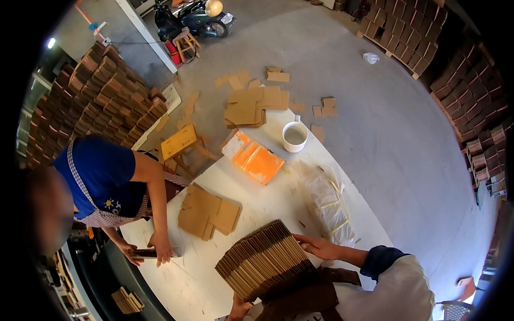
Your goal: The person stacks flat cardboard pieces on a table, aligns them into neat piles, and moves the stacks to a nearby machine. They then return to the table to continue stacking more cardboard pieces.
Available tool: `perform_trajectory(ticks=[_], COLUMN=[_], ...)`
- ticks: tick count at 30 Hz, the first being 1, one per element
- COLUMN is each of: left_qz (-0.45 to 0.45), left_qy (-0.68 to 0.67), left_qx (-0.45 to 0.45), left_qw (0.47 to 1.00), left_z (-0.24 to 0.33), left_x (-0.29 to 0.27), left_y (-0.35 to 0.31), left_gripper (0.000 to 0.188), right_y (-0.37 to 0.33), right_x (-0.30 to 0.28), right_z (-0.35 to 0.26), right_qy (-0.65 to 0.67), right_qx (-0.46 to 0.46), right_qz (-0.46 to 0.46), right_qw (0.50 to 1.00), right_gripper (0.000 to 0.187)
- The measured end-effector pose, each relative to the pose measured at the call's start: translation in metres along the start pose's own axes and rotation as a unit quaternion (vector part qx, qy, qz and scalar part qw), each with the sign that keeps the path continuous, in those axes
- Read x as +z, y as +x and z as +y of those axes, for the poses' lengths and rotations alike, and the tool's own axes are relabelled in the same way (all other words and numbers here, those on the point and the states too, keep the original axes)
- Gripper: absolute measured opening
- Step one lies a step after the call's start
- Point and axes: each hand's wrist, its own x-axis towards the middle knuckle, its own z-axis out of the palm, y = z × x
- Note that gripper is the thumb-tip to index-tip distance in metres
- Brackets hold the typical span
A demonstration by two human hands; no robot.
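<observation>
The stack of brown cardboard (263, 261) is right in front of you at 6 o'clock, with many thin pieces pressed side by side. Its near end gets dark and hard to see next to your brown apron (316, 294). Your left hand (240, 308) touches the stack at its 7 o'clock corner. Most of that hand is hidden or cut off by the bottom edge, so I cannot tell how tightly it holds. Your right hand (321, 248) is at the stack's 2 o'clock side, with its fingers stretched out and touching it.

On the white table (195, 275), flat cardboard pieces (208, 214) lie at 7 o'clock. An orange pack (258, 159) sits in the middle, and a white mug (293, 140) stands at 2 o'clock. At 4 o'clock is a cloudy plastic bundle (329, 206); you can't see well what is inside.

At 9 o'clock, a person in a blue shirt (101, 166) holds something thin that their hands partly cover. That shirt has a little yellow sun on it. White marks like letters on your clothes are cut off at the bottom. The parked scooter (201, 24) at 11 o'clock has a white plate, too small to read.
</observation>
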Motion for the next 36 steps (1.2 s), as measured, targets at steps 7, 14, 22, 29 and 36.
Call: perform_trajectory(ticks=[7,14,22,29,36], left_qz=[-0.009,0.024,0.111,0.331,0.622], left_qy=[0.319,0.358,0.397,0.407,0.296], left_qx=[0.055,0.152,0.250,0.277,0.194], left_qw=[0.946,0.921,0.876,0.805,0.698], left_z=[0.005,-0.036,0.010,-0.007,-0.069], left_x=[-0.003,-0.012,-0.020,-0.018,0.076], left_y=[0.011,0.027,-0.052,-0.194,-0.359], left_gripper=[0.095,0.080,0.102,0.111,0.113], right_y=[-0.003,-0.001,0.016,0.091,0.116], right_x=[0.018,0.030,0.075,0.148,0.350], right_z=[0.014,0.025,-0.009,-0.028,-0.011], right_qy=[-0.062,-0.127,-0.098,-0.200,-0.145], right_qx=[-0.077,-0.053,-0.062,-0.092,-0.002], right_qz=[0.060,0.107,0.094,-0.176,-0.406], right_qw=[0.993,0.985,0.989,0.959,0.903], right_gripper=[0.058,0.061,0.052,0.076,0.047])
